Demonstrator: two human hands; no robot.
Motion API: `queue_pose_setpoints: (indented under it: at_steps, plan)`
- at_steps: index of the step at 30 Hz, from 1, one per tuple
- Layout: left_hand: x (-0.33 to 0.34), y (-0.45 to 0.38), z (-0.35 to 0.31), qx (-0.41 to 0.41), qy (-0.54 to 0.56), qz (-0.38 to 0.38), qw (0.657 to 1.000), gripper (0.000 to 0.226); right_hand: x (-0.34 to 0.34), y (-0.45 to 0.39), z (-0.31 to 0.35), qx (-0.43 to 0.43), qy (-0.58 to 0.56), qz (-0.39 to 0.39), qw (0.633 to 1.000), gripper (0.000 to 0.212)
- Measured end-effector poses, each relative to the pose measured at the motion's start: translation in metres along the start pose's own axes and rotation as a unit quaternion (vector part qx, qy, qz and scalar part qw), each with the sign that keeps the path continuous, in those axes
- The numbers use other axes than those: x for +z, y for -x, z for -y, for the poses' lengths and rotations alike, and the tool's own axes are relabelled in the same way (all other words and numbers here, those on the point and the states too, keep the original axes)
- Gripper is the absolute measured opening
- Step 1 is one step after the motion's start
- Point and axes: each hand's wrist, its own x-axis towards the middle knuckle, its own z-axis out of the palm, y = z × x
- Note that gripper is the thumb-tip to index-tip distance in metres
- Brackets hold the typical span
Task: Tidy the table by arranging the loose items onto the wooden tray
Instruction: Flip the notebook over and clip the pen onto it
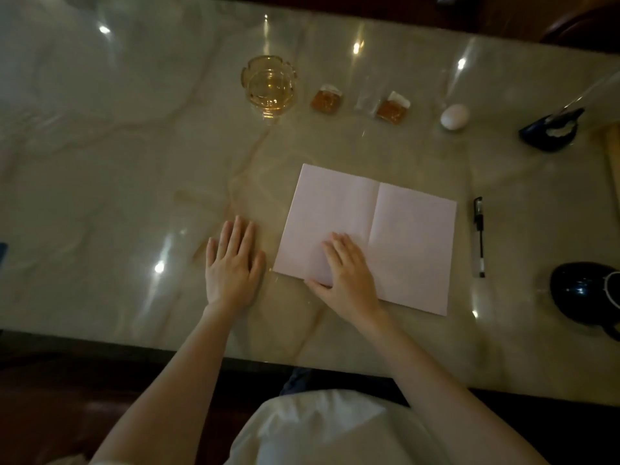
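Observation:
A creased white sheet of paper (402, 229) lies flat in the middle of the marble table (117, 162). My right hand (345, 270) rests flat on its near left part, fingers straight. My left hand (233, 260) lies flat on the bare table just left of the paper, holding nothing. A black pen (479, 236) lies right of the paper. Farther back stand an amber glass ashtray (269, 85), two small amber packets (327, 99) (392, 107) and a white egg (454, 116). A strip of the wooden tray (612, 162) shows at the right edge.
A dark blue dish with something white in it (550, 129) sits at the back right. A dark blue teapot or cup (583, 290) stands at the right near the front. The table's near edge runs just below my wrists.

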Motion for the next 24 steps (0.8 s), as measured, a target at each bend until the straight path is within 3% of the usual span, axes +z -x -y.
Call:
queue_pose_setpoints:
  at_steps: [3, 7, 12, 16, 24]
  plan:
    - [0.000, 0.000, 0.001, 0.005, 0.006, -0.002, 1.000, 0.058, 0.002, -0.002, -0.003, -0.006, 0.006, -0.033, 0.999, 0.065]
    - [-0.002, 0.001, 0.000, 0.002, 0.018, -0.004, 1.000, 0.057, -0.005, -0.010, -0.006, -0.057, 0.088, -0.014, 0.994, 0.063]
    - [-0.001, 0.001, 0.001, 0.007, 0.024, -0.011, 1.000, 0.057, -0.006, -0.019, -0.003, -0.171, 0.201, -0.035, 0.964, 0.052]
    - [-0.001, 0.001, 0.001, 0.010, 0.022, -0.016, 1.000, 0.058, -0.006, -0.021, 0.001, -0.200, 0.243, -0.074, 0.946, 0.046]
    - [-0.002, 0.001, 0.001, 0.008, 0.020, -0.015, 1.000, 0.056, -0.007, -0.006, -0.006, -0.183, 0.040, -0.181, 0.965, 0.024]
